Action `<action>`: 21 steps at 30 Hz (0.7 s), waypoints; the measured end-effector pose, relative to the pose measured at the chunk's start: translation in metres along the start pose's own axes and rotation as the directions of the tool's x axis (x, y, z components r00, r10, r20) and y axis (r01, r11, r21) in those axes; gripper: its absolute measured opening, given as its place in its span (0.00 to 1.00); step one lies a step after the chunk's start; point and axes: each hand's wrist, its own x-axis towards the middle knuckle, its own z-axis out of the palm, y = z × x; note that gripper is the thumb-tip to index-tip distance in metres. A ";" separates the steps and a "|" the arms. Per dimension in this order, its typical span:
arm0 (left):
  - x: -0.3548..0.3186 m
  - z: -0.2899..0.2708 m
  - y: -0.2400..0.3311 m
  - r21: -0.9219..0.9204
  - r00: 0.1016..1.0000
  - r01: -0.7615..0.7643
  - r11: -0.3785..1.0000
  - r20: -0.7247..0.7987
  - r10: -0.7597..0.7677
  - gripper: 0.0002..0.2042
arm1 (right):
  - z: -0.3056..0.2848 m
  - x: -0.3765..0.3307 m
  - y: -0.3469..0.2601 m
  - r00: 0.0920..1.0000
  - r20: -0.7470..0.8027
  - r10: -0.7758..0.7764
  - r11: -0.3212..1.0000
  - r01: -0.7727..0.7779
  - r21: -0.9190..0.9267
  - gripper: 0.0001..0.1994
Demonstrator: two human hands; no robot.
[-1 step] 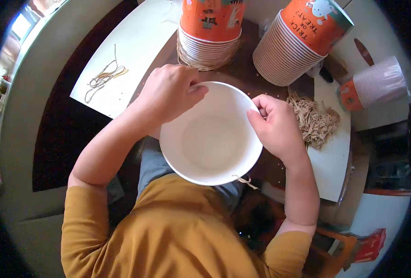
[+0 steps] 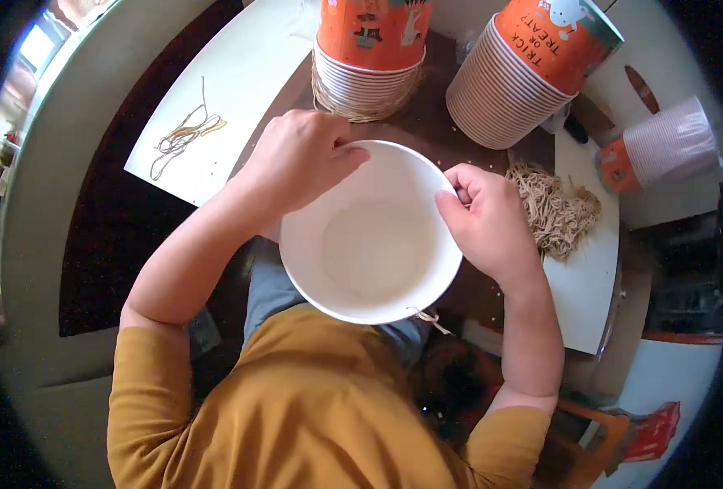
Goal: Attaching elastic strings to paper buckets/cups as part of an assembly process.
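White paper bucket [image 2: 378, 253], seen from above with its open mouth facing up, fills the middle of the frame, held over a person's lap. Its inside is plain and pale, and nothing shows in it.

The left hand [image 2: 306, 156] is at the bucket's upper left edge, fingers curled and thumb lying over the rim, apparently pinching it; the fingertips are hidden. The right hand [image 2: 488, 213] pinches the upper right edge, thumb toward the inside, fingers folded behind the wall.

How far along: a short tan cord end [image 2: 435, 321] already hangs at the rim, lower right of the bucket, and looks tied or threaded there. Whether cord is fixed at the opposite side cannot be told, as the left hand covers it. Much seems left: a tangled heap of tan cord [image 2: 557, 213] lies right of the right hand, and a few loose strands [image 2: 186, 137] rest on a white board [image 2: 251, 61] at the upper left.

Orange-patterned buckets stand nested in a stack [image 2: 371, 37] at the top centre, with strands looped around its base, and in a taller, leaning stack [image 2: 512, 90] at the upper right. Another stack [image 2: 659, 147], apparently wrapped in clear film, lies at the far right.
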 end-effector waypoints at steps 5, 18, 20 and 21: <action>-0.001 -0.003 -0.012 -0.163 0.996 0.037 0.986 0.089 -0.023 0.11 | 0.002 0.002 0.002 0.999 -0.042 -0.004 1.000 0.004 -0.007 0.05; -0.006 -0.002 -0.007 -0.026 0.998 0.067 0.997 -0.002 -0.067 0.11 | 0.004 -0.004 -0.013 0.995 -0.089 -0.051 0.998 0.047 -0.046 0.06; -0.006 0.001 -0.008 -0.021 0.998 0.053 0.998 -0.029 -0.054 0.11 | 0.003 -0.005 -0.014 0.996 -0.075 -0.056 0.996 0.050 -0.080 0.06; -0.006 0.003 -0.009 -0.017 0.998 0.039 0.999 -0.056 -0.040 0.11 | 0.003 -0.005 -0.014 0.996 -0.061 -0.061 0.992 0.053 -0.113 0.06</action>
